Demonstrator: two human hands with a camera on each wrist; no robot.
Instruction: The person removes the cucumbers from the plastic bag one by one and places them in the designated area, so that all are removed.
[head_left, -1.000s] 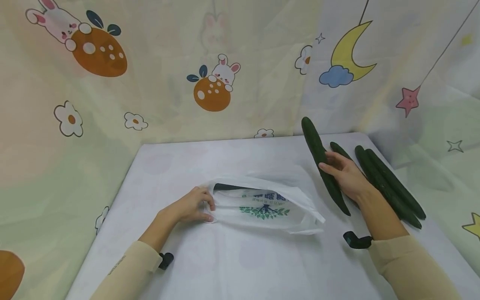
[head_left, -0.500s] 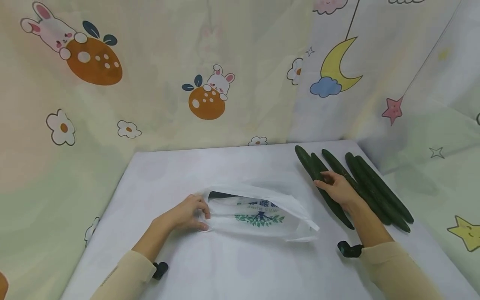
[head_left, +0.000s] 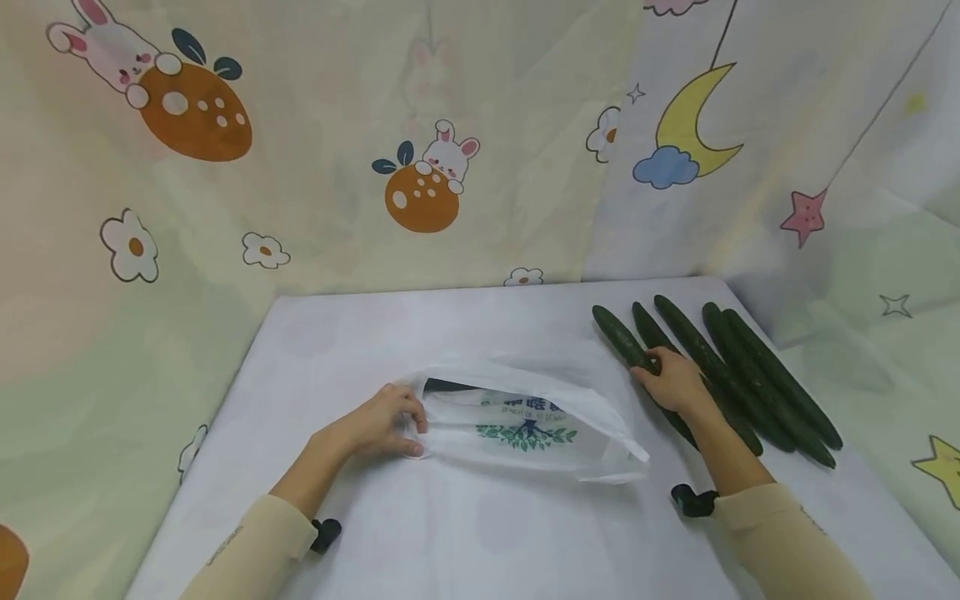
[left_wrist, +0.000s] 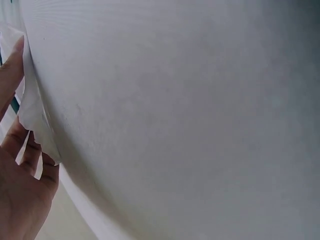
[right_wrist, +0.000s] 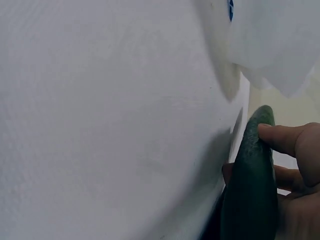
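A white plastic bag [head_left: 525, 460] with a green leafy tree print lies on the table, its mouth partly open and a dark strip [head_left: 444, 385] showing inside; what that is cannot be made out. At the bag's left end my left hand [head_left: 384, 421] holds its edge; in the left wrist view the bag's thin rim [left_wrist: 36, 112] lies between thumb and fingers. My right hand [head_left: 675, 385] grips the leftmost dark green cucumber [head_left: 618, 332] around its middle. In the right wrist view, the thumb presses on one side of this cucumber [right_wrist: 250, 195], with fingers on the other.
Several more cucumbers [head_left: 750, 383] lie side by side, slanting, right of the held one. The white-covered table [head_left: 352, 333] meets a patterned cloth backdrop [head_left: 322, 167] behind. A black strap device [head_left: 693, 502] sits at the right wrist, another [head_left: 327, 535] at the left.
My right hand has lowered the cucumber from above the table to beside the others, and still grips it. The left hand stays at the bag. The head view has shifted slightly.
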